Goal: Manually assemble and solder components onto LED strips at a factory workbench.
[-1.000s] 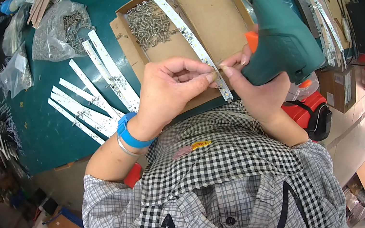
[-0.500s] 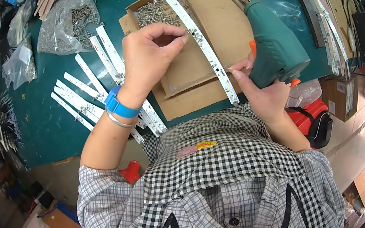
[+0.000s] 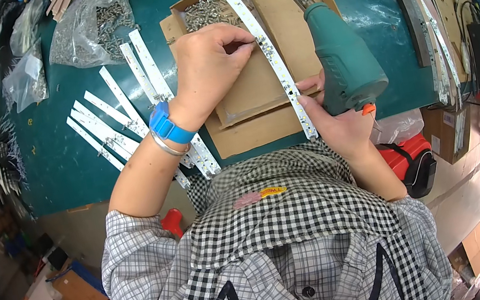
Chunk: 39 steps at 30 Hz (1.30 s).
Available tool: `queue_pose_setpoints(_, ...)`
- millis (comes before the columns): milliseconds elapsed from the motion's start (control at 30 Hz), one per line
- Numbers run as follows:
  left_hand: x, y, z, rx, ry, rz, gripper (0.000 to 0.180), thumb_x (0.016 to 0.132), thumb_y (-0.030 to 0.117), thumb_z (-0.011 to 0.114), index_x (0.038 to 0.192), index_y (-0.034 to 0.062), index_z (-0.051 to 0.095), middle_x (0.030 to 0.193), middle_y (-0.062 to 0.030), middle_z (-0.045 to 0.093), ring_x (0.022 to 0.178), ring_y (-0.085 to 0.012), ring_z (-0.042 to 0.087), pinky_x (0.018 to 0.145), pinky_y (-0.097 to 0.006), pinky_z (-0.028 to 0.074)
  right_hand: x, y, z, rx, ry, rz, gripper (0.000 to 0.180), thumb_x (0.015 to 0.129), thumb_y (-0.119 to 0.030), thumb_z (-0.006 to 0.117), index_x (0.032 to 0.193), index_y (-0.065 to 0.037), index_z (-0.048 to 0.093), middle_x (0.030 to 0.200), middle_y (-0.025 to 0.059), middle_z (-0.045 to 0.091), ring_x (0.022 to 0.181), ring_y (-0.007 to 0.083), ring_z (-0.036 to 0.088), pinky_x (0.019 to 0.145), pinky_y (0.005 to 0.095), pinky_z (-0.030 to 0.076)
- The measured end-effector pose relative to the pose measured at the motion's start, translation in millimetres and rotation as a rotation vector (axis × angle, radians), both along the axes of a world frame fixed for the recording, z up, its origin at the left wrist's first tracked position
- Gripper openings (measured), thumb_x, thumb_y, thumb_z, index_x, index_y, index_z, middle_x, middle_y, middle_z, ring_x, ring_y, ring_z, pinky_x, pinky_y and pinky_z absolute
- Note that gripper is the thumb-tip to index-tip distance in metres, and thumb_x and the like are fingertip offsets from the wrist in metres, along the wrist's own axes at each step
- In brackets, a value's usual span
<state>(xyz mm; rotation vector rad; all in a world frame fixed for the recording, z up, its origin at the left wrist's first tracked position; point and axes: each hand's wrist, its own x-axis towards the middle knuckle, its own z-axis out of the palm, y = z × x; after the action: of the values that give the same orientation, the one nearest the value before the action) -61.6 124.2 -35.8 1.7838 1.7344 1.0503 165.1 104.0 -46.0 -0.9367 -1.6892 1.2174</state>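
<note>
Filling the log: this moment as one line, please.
left hand: by strip, midway | right hand: holding tool, by strip | screws: in box

Left hand (image 3: pixel 215 74): Off the near end of the white strip (image 3: pixel 266 49), now pinched beside its middle.
Right hand (image 3: pixel 342 125): Fingertips, apart from the strip half a second ago, close in on it.
Green power tool (image 3: pixel 345 61): Swings left; its tip, formerly at the tray's (image 3: pixel 270 6) far edge, sits inside it; orange trigger vanishes from view.
Loose strips (image 3: pixel 207 163): Near ends emerge at the worktop's (image 3: pixel 65 181) near edge.

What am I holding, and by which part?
Right grip: green power tool, hold hidden; it touches the LED strip, lower half. Left grip: can't tell.
</note>
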Motion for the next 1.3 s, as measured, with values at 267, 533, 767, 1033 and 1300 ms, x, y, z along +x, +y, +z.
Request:
queue_pose_setpoints(267,1.2,-0.8,-8.1,0.154,0.144,-0.059,0.014,0.073,0.0,0.076,0.086,0.0028,0.073,0.082,-0.0072,0.073,0.069,-0.0155,0.07,0.062,-0.024,0.056,-5.4,-1.6,12.3,-0.209,0.178,-0.104,0.037,0.079,0.01,0.07,0.114,0.004,0.057,0.094,0.0088,0.069,0.085,0.0135,0.067,0.072,0.0271,0.055)
queue_pose_setpoints(533,3.3,-1.6,-7.1,0.082,0.045,0.033,0.012,0.073,0.004,0.077,0.085,0.004,0.075,0.077,-0.0075,0.073,0.065,-0.0146,0.07,0.061,-0.024,0.055,22.7,-4.3,46.8,-0.356,0.225,-0.159,0.061,0.08,0.008,0.063,0.136,0.008,0.04,0.09,0.0095,0.053,0.07,0.0196,0.063,0.052,0.0263,0.05)
queue_pose_setpoints(767,0.8,-5.3,-10.1,0.152,0.078,-0.005,0.011,0.073,0.0,0.075,0.083,0.0026,0.074,0.081,-0.0083,0.073,0.07,-0.0176,0.071,0.062,-0.026,0.056,49.9,-10.1,61.1,-0.446,0.269,-0.136,0.061,0.076,0.006,0.07,0.131,0.01,0.043,0.112,0.0224,0.061,0.065,0.0177,0.06,0.052,0.0281,0.053)
queue_pose_setpoints(1033,3.0,-6.4,-14.7,0.275,0.178,-0.025,0.01,0.07,-0.001,0.074,0.079,0.0026,0.073,0.084,-0.0083,0.073,0.072,-0.0218,0.071,0.064,-0.029,0.057,50.3,-17.7,58.0,-0.429,0.124,-0.066,0.058,0.076,0.009,0.07,0.129,0.007,0.047,0.112,0.0185,0.063,0.069,0.0141,0.06,0.055,0.0255,0.052)
queue_pose_setpoints(1300,2.0,-7.2,-15.4,0.27,0.172,-0.029,0.011,0.07,-0.002,0.074,0.079,0.0029,0.073,0.084,-0.0082,0.073,0.073,-0.0219,0.071,0.064,-0.029,0.057,52.1,-16.9,62.2,-0.505,-0.044,-0.07,0.047,0.077,0.007,0.071,0.121,0.004,0.053,0.096,0.0097,0.063,0.069,0.0122,0.06,0.057,0.0246,0.051)
